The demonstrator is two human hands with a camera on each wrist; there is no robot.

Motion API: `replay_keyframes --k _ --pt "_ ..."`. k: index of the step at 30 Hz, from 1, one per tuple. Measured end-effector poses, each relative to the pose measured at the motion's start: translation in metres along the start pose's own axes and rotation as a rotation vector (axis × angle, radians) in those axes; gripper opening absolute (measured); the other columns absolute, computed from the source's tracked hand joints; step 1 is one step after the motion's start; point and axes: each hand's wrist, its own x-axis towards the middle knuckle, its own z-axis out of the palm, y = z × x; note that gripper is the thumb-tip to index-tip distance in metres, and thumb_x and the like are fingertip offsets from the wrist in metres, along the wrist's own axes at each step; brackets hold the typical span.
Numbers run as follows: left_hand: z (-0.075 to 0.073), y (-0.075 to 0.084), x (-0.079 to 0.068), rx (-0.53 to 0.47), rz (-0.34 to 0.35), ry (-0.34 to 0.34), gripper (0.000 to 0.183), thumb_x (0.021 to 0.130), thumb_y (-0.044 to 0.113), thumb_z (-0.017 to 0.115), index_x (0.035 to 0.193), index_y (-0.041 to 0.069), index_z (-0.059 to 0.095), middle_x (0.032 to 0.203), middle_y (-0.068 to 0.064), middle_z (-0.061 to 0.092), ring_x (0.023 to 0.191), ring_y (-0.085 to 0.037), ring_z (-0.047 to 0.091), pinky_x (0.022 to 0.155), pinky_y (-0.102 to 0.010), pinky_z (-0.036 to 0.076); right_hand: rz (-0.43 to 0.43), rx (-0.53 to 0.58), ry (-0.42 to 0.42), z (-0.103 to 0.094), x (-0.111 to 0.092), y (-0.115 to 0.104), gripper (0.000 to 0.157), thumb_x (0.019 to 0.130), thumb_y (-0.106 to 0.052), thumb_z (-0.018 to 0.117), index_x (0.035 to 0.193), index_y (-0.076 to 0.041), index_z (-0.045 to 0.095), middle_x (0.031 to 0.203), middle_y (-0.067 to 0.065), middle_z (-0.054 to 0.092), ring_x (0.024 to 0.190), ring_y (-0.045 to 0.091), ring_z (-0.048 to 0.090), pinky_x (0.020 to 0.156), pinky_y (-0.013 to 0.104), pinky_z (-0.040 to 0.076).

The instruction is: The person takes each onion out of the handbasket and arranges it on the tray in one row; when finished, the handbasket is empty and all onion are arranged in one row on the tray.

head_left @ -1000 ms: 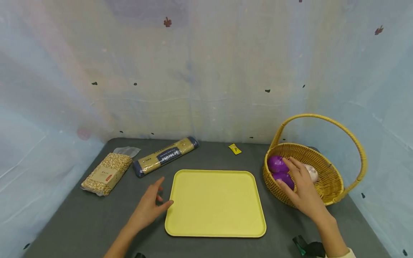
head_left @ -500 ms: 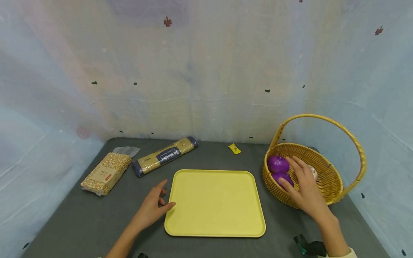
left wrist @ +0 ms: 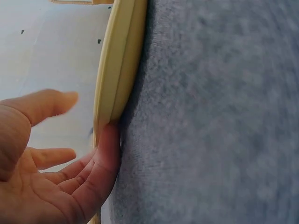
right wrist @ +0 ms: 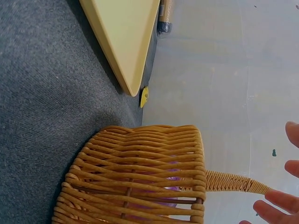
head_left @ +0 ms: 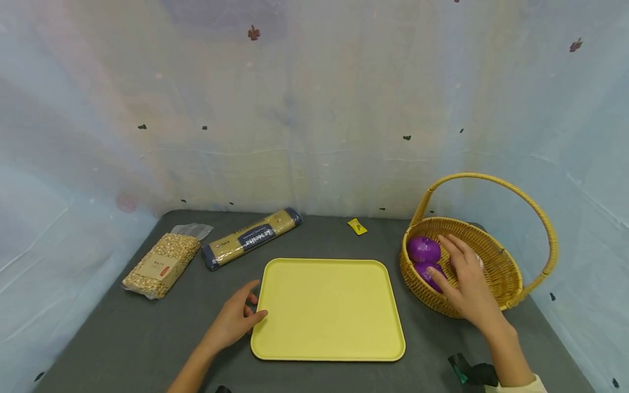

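Note:
My left hand is at the left edge of a yellow tray, thumb apart from the fingers. In the left wrist view, fingertips touch the side of the tray rim and the raised thumb holds nothing. My right hand hovers over the near side of a wicker basket, fingers spread and gripping nothing. Two shiny purple round things lie at the basket's left, beside its fingers. A pale round thing is mostly hidden behind this hand. The right wrist view shows the fingers above the basket's rim.
A vacuum-packed bag of pale beans or grains lies at the left of the grey table. A long pasta packet lies behind the tray. A small yellow sachet is near the back edge. The basket handle arches high.
My left hand has shifted slightly right and nearer, against the tray's edge. My right hand has drifted slightly right over the basket, covering more of the pale round thing.

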Motion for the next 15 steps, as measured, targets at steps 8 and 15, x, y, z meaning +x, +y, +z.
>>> replay_keyframes --k 8,15 --pt "0.0018 -0.0019 -0.0006 -0.038 0.018 0.003 0.057 0.082 0.000 0.067 0.134 -0.002 0.044 0.096 -0.011 0.051 0.060 -0.012 0.053 0.040 -0.024 0.049 0.007 0.010 0.009 -0.0014 0.0025 0.0018 0.071 0.082 -0.012 0.070 0.143 -0.010 0.035 0.141 0.022 0.032 0.126 0.044 0.032 0.097 0.069 0.025" --pt "0.0036 -0.0054 0.0009 -0.037 0.034 0.014 0.051 0.081 -0.007 0.065 0.129 -0.005 0.048 0.093 -0.010 0.050 0.061 -0.010 0.052 0.039 -0.024 0.049 -0.025 0.000 0.025 -0.0012 0.0060 0.0033 0.068 0.083 -0.014 0.070 0.142 -0.005 0.037 0.141 0.022 0.033 0.125 0.043 0.033 0.097 0.062 0.032"
